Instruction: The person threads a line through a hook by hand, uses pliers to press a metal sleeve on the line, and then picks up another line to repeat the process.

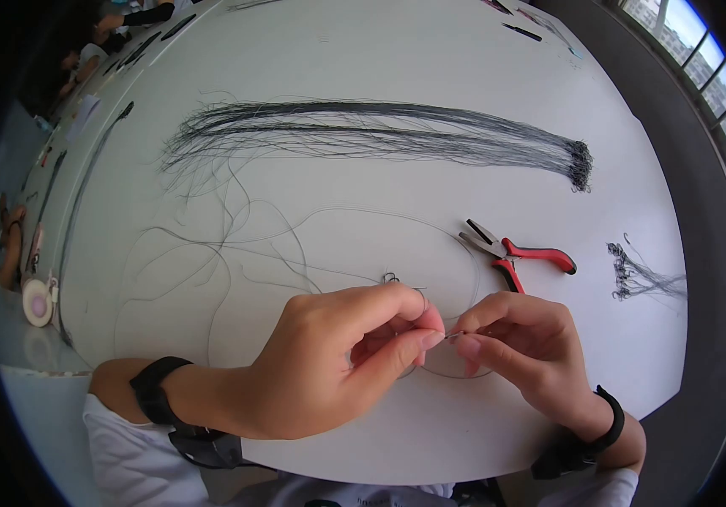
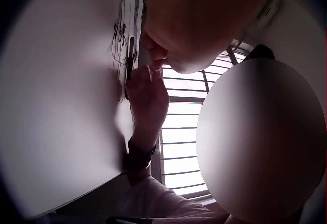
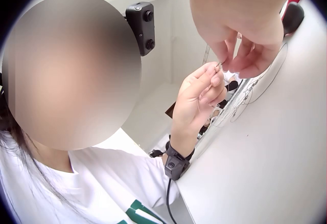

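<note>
In the head view my left hand (image 1: 342, 359) and right hand (image 1: 532, 346) meet over the table. Between the fingertips of both hands is a small, thin metal piece (image 1: 449, 335), pinched from either side; its exact kind I cannot tell. A fine line (image 3: 198, 104) hangs from the left fingers in the right wrist view. Just beyond the left hand lies a small dark hook (image 1: 390, 277) on the table. Loose thin lines (image 1: 223, 245) spread in loops behind the left hand. Pliers (image 1: 507, 253) with red and black handles lie open behind the right hand.
Across the table (image 1: 380, 448) stretches a long bundle of thin dark lines (image 1: 380, 131), its right end a cluster of small hooks (image 1: 580, 165). A smaller hook bunch (image 1: 625, 270) lies at the right edge. A round white-and-pink object (image 1: 38, 302) sits at far left.
</note>
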Demonstrator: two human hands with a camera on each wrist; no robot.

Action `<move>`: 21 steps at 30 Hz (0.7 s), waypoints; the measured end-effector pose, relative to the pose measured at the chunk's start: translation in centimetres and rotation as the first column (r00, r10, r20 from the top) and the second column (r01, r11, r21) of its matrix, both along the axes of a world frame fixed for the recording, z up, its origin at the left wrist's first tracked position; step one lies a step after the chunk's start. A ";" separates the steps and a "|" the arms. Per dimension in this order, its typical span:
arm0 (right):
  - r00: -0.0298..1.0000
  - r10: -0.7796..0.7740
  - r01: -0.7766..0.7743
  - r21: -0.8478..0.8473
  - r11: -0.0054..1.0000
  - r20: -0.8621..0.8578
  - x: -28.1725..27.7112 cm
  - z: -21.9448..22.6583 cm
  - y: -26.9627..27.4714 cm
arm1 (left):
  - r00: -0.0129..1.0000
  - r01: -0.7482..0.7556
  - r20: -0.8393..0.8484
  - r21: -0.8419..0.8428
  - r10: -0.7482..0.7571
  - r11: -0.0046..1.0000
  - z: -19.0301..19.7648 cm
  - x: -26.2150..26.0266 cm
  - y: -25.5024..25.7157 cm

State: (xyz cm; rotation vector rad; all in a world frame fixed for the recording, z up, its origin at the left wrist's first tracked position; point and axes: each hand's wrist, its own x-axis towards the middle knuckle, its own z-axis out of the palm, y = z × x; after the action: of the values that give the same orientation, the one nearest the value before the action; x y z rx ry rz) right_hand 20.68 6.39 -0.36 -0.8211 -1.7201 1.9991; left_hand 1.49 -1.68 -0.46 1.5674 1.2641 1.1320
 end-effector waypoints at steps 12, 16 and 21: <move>0.972 -0.210 0.210 -0.009 0.978 -0.104 1.3 1.8 2.3 | 0.909 -0.234 0.355 -0.006 0.220 0.972 2.8 -3.4 2.3; 0.930 -0.295 0.330 0.144 0.933 -0.220 1.5 3.1 3.1 | 0.842 -0.383 0.416 0.012 0.343 0.924 3.5 -5.4 3.5; 0.908 -0.371 0.409 0.224 0.884 -0.192 2.7 3.4 6.2 | 0.686 -0.574 0.534 -0.019 0.494 0.819 3.9 -8.1 4.7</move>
State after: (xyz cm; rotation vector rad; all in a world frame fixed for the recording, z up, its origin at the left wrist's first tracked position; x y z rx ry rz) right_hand 23.38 12.63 3.06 -0.8319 -1.5442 1.4894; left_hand -6.63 3.03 3.41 0.8698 1.3027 1.9175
